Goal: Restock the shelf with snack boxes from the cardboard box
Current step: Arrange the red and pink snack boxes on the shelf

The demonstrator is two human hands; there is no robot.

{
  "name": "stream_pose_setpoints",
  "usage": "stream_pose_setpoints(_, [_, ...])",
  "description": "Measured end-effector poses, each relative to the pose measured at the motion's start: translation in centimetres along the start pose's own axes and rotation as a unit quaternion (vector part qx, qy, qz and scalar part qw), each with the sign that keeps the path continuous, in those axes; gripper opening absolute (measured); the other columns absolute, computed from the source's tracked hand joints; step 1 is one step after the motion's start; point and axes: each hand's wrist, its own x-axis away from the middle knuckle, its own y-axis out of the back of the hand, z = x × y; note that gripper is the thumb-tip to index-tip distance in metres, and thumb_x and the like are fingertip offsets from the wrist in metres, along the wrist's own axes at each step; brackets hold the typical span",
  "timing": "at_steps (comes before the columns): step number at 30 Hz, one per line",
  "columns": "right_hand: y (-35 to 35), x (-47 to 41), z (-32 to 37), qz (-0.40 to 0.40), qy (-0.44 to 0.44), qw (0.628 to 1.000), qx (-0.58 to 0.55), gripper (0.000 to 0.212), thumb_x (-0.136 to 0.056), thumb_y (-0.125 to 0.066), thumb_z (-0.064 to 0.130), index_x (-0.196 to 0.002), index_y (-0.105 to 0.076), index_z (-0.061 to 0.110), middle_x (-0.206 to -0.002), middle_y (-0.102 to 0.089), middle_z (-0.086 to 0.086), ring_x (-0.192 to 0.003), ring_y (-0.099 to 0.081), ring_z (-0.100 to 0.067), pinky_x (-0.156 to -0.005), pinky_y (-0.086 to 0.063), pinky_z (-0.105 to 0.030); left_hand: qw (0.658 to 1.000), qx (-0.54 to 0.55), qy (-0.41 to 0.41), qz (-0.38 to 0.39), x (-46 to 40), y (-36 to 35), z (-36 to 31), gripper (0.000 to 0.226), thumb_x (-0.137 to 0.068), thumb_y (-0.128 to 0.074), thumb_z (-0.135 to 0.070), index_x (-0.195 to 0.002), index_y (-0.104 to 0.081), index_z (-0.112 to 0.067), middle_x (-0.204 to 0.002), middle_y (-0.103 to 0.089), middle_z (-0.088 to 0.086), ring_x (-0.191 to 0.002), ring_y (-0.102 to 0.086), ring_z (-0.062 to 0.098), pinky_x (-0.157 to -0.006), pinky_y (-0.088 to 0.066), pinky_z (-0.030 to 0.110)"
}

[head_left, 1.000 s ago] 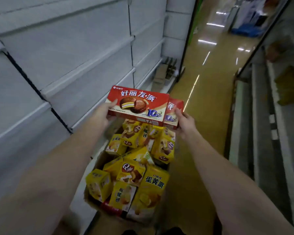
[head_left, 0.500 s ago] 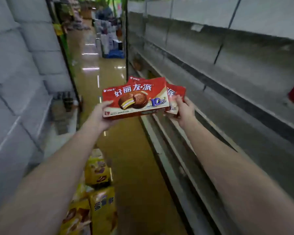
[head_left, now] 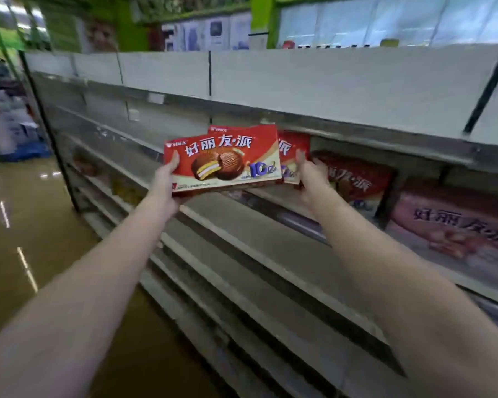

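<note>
While held before the grey metal shelf (head_left: pixel 270 257) | flat red cardboard boxes (head_left: pixel 222 162) are gripped at each end | left hand (head_left: pixel 167 185) and right hand (head_left: pixel 311 179), fingers curled.

Two hands were up, left (head_left: pixel 167 179) and right (head_left: pixel 309 175). Three red snack boxes (head_left: pixel 222 162) sat between them at centre frame; two more boxes (head_left: pixel 357 179) stood on the shelf (head_left: pixel 357 133), right.
</note>
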Motion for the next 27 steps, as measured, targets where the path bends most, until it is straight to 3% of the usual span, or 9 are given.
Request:
stream_pose_setpoints(2, [1.8, -0.8, -0.2, -0.007, 0.002, 1.0, 0.004, 0.051, -0.095, -0.062, 0.038, -0.138, -0.048, 0.015, -0.129, -0.06, -0.003, -0.11, -0.06, -0.022, -0.079, -0.054, -0.02, 1.0, -0.013, 0.011, 0.017, -1.6, -1.6, 1.2, 0.055, -0.086, -0.065, -0.053, -0.125, -0.063, -0.014, -0.113, -0.073, 0.01, -0.103, -0.07, 0.034, -0.087, -0.056, 0.049])
stream_pose_setpoints(6, [5.3, -9.0, -4.9, -0.041, 0.021, 0.999, 0.011, 0.064, -0.078, -0.069, 0.043, -0.137, -0.055, 0.022, -0.127, -0.066, -0.005, -0.111, -0.065, -0.025, -0.1, -0.051, -0.046, 0.999, -0.024, 0.019, 0.032, -4.0, -3.8, 3.3, 0.042, -0.09, -0.063, -0.047, -0.115, -0.065, -0.013, -0.11, -0.074, 0.01, -0.1, -0.07, 0.032, -0.089, -0.055, 0.048])
stream_pose_setpoints(11, [6.7, -7.1, -3.9, -0.079, 0.017, 0.996, -0.025, 0.055, -0.078, -0.074, 0.034, -0.129, -0.053, 0.027, -0.126, -0.066, -0.009, -0.114, -0.064, -0.027, -0.102, -0.049, -0.048, 0.997, -0.015, 0.02, 0.076, -6.8, -4.9, 4.5, 0.036, -0.093, -0.06, -0.044, -0.111, -0.066, -0.014, -0.104, -0.075, 0.008, -0.092, -0.073, 0.027, -0.068, -0.06, 0.04])
stream_pose_setpoints(13, [7.2, -8.3, -4.3, -0.061, -0.003, 0.998, -0.007, 0.074, -0.077, -0.078, 0.037, -0.141, -0.046, 0.019, -0.129, -0.064, -0.008, -0.114, -0.064, -0.025, -0.1, -0.051, -0.045, 0.995, -0.019, 0.012, 0.096, -8.4, -5.0, 4.5, 0.039, -0.091, -0.063, -0.044, -0.114, -0.066, -0.013, -0.112, -0.073, 0.01, -0.097, -0.072, 0.027, -0.076, -0.059, 0.043])
stream_pose_setpoints(16, [9.6, -15.5, -7.5, -0.032, -0.018, 0.996, 0.087, 0.106, -0.041, -0.086, 0.06, -0.134, -0.055, 0.019, -0.123, -0.067, -0.011, -0.105, -0.068, -0.033, -0.084, -0.058, -0.053, 0.994, -0.026, 0.001, 0.105, -11.4, -4.8, 4.5, 0.04, -0.087, -0.069, -0.043, -0.111, -0.068, -0.011, -0.114, -0.072, 0.012, -0.097, -0.072, 0.028, -0.081, -0.059, 0.045])
stream_pose_setpoints(20, [6.2, -9.0, -3.3, -0.036, -0.021, 0.99, 0.134, 0.03, -0.078, -0.074, 0.02, -0.106, -0.069, 0.011, -0.095, -0.075, -0.01, -0.084, -0.072, -0.028, -0.078, -0.058, -0.042, 0.987, -0.031, -0.003, 0.157, -15.6, -4.1, 4.2, 0.055, -0.09, -0.066, -0.041, -0.134, -0.057, -0.008, -0.122, -0.069, 0.014, -0.109, -0.068, 0.03, -0.092, -0.055, 0.047])
stream_pose_setpoints(23, [3.9, -8.4, -3.5, -0.014, -0.027, 0.988, 0.149, 0.05, -0.058, -0.088, 0.034, -0.098, -0.073, 0.009, -0.104, -0.074, -0.011, -0.095, -0.07, -0.029, -0.09, -0.055, -0.046, 0.982, -0.048, -0.001, 0.182, -18.7, -3.6, 3.2, 0.045, -0.093, -0.061, -0.042, -0.127, -0.063, -0.012, -0.112, -0.073, 0.008, -0.102, -0.071, 0.025, -0.093, -0.054, 0.045])
stream_pose_setpoints(26, [2.0, -9.8, -4.7, -0.058, -0.019, 0.993, 0.101, 0.042, -0.071, -0.084, 0.023, -0.108, -0.067, 0.011, -0.114, -0.072, -0.013, -0.105, -0.068, -0.029, -0.092, -0.053, -0.042, 0.973, -0.064, 0.005, 0.221, -21.5, -3.1, 2.4, 0.032, -0.097, -0.054, -0.038, -0.101, -0.078, -0.017, -0.103, -0.076, 0.004, -0.092, -0.073, 0.019, -0.081, -0.059, 0.036])
stream_pose_setpoints(27, [1.4, -10.3, -5.2, -0.073, -0.017, 0.993, 0.087, 0.056, -0.068, -0.085, 0.022, -0.118, -0.062, 0.01, -0.115, -0.071, -0.012, -0.104, -0.069, -0.027, -0.093, -0.053, -0.043, 0.97, -0.077, 0.004, 0.232, -22.4, -2.8, 2.2, 0.033, -0.096, -0.054, -0.039, -0.102, -0.078, -0.018, -0.106, -0.075, 0.006, -0.095, -0.072, 0.02, -0.082, -0.059, 0.035])
